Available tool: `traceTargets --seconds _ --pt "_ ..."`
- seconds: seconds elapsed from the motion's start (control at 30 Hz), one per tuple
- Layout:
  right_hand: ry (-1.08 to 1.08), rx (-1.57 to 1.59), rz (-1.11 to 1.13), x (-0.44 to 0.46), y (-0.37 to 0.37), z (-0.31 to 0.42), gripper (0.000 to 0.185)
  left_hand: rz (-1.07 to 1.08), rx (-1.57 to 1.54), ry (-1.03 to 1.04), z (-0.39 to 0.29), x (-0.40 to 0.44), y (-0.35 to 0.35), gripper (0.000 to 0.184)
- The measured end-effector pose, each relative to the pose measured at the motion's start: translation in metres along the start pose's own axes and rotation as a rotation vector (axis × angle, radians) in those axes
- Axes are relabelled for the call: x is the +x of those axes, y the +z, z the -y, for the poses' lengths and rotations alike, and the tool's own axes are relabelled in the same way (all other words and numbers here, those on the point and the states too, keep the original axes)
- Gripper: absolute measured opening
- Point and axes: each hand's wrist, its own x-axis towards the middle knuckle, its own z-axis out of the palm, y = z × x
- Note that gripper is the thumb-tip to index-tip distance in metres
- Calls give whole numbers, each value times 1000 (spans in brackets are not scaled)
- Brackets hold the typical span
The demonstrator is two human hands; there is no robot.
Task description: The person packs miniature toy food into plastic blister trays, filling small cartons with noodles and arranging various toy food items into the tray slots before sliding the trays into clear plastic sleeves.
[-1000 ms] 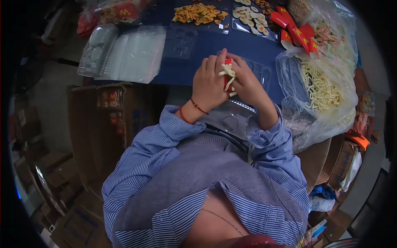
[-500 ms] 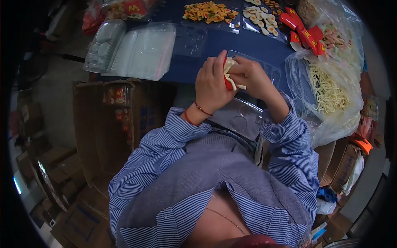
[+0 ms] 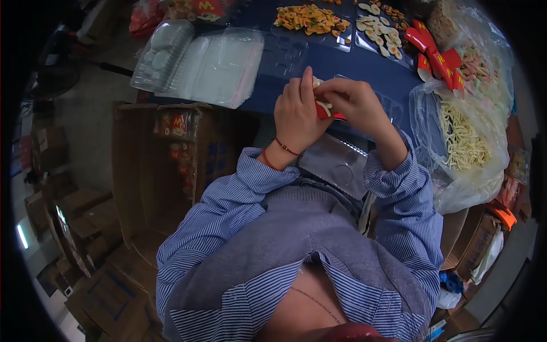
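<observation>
My left hand (image 3: pixel 299 114) is wrapped around a small red fry carton (image 3: pixel 322 110), most of it hidden by the fingers. Pale, cream-coloured toy fries (image 3: pixel 326 106) show at the carton's opening. My right hand (image 3: pixel 362 105) reaches in from the other side, its thumb and fingers closed at the fries; exactly which pieces it pinches is hidden. Both hands are held over the near edge of the blue table (image 3: pixel 273 82). Right of them, an open clear plastic bag (image 3: pixel 424 122) holds many more loose toy fries (image 3: pixel 461 137).
Red cartons (image 3: pixel 436 57) lie in a pile at the back right. Clear trays hold egg-shaped pieces (image 3: pixel 379 34) and orange pieces (image 3: pixel 310 21). Flat clear bags (image 3: pixel 222 65) lie beside clear plastic trays (image 3: pixel 162 54). A cardboard box (image 3: pixel 128 165) stands below the table's left part.
The camera view has shifted, so the scene sits farther right. The fries that dangled below my hands no longer show there. My right hand has drawn closer over the carton's opening.
</observation>
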Motion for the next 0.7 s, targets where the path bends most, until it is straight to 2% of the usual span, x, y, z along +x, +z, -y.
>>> traceTargets --seconds 0.13,0.2,0.27,0.33,0.4,0.47,0.5,0.57,0.63,0.7 --pt "-80 131 25 4 10 1 21 -6 -68 -88 6 -1 6 97" --pt "-146 -158 11 6 9 3 23 53 -150 -108 8 1 1 97" --pt "-112 -171 -14 11 0 0 23 116 -242 -128 15 9 -10 97" --pt "-90 -212 -85 15 -20 -6 25 77 8 168 45 27 -23 89" --pt "-48 -236 -213 22 -36 -11 26 103 120 105 69 25 -16 83" --pt "-53 -254 -234 35 -40 -9 26 176 372 111 84 16 -5 76" --pt "-91 -237 -204 46 -36 -10 26 216 324 82 69 10 -4 69" --pt "-147 -192 -127 72 -16 -4 27 204 235 144 51 -11 12 69" --pt "-260 -286 -45 110 13 -12 29 182 234 132 35 -22 15 69" --pt "-202 -304 107 142 41 -20 28 225 180 126 27 -27 10 70"
